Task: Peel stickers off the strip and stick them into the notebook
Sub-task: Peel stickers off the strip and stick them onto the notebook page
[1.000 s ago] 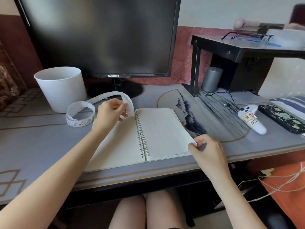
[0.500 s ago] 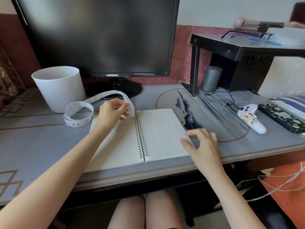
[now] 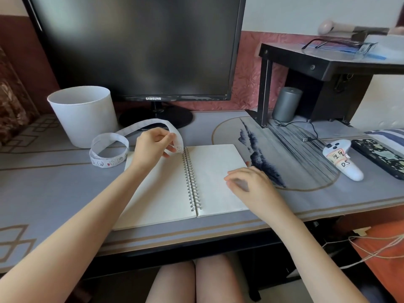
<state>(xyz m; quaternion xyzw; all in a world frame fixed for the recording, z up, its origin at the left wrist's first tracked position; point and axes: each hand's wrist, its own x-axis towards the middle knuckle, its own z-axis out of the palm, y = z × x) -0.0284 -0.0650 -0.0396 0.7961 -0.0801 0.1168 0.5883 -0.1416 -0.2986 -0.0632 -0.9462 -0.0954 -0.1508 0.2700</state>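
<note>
The right hand hovers over the notebook's right page, fingers loosely spread and holding nothing; it is motion-blurred, so contact with the paper cannot be told. The notebook lies open on the desk, its spiral spine running near to far and leaning slightly left at the far end. The left forearm covers part of the left page. The left hand pinches the sticker strip by its end, near the spine's top. The strip arches back and left into a loose coil beside a white tub; its prints are too small to read
</note>
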